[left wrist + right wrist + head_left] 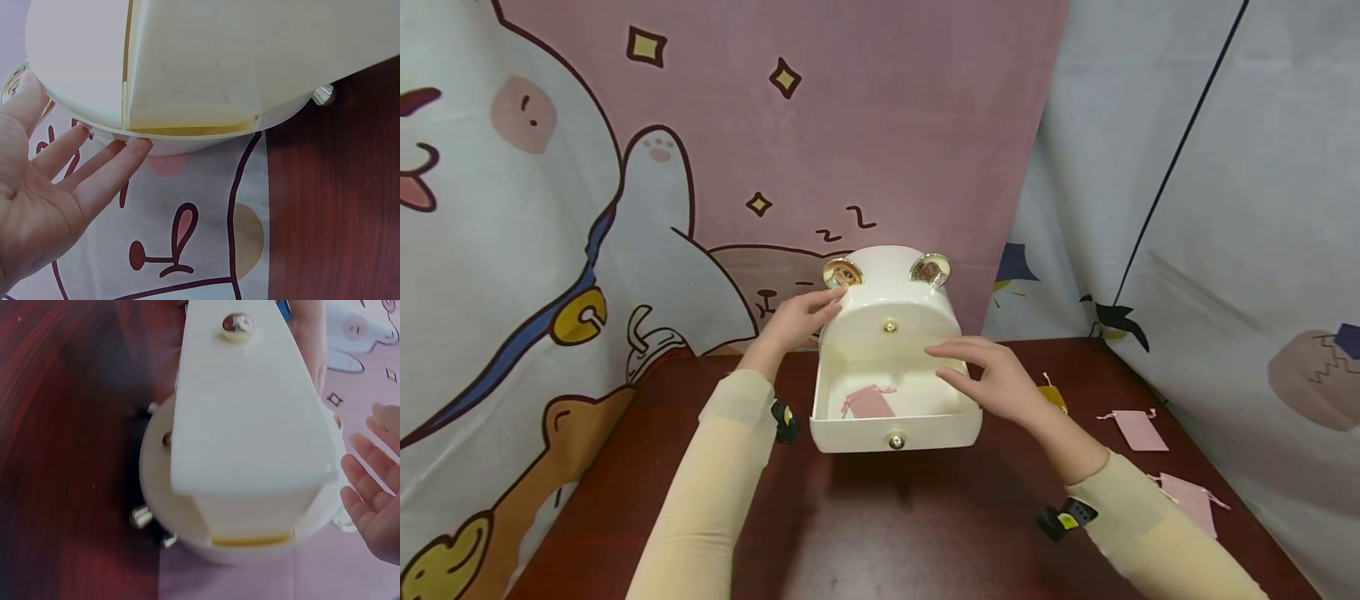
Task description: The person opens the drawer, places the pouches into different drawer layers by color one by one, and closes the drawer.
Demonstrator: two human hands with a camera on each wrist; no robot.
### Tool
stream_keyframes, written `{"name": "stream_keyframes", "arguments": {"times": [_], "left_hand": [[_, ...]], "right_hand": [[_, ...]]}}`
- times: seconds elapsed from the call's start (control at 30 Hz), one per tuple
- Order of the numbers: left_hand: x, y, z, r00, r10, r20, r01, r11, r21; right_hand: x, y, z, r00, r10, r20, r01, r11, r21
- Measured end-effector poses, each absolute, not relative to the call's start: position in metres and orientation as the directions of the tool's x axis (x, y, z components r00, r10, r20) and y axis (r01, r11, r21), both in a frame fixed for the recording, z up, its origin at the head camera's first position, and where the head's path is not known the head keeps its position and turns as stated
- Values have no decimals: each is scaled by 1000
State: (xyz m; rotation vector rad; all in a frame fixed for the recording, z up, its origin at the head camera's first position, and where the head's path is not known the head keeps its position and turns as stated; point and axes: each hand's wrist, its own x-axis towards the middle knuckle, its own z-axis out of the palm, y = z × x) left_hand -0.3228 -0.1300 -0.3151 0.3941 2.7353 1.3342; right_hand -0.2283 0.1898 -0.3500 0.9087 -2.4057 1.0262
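Note:
A glossy cream storage box (891, 287) with gold round ears stands at the back of the table, its drawer (850, 437) pulled out toward me. Inside the drawer lies a small pink drawstring pouch (871, 402). My left hand (797, 318) has its fingertips at the box's upper left side, below the ear. In the left wrist view those fingers (112, 172) are extended along the box's edge. My right hand (1000, 379) hovers at the drawer's right wall, fingers spread and holding nothing. The right wrist view shows the drawer front with its metallic knob (238, 326).
To the right, two more pink pouches lie on the table, one farther back (1138, 431) and one nearer (1191, 504). A mustard-yellow pouch (1054, 396) is partly hidden behind my right hand. Cartoon-printed cloth (925, 125) hangs behind the dark red wooden table (865, 533).

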Motion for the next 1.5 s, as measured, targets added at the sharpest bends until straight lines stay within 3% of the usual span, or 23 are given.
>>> {"name": "stream_keyframes", "arguments": {"times": [0.57,1.2,1.5], "left_hand": [[-322,-130,-315,-968,248,47,192,599,778],[-322,-130,-316,-968,249,39,181,578,796],[-324,-130,-317,-967,250,48,192,594,781]], "right_hand": [[-208,270,-376,-890,-267,369,-448,659,-604],[-177,348,-407,-946,-159,283,-300,762,-575],[-165,390,-424,-976,-79,205,-192,762,-619]]}}
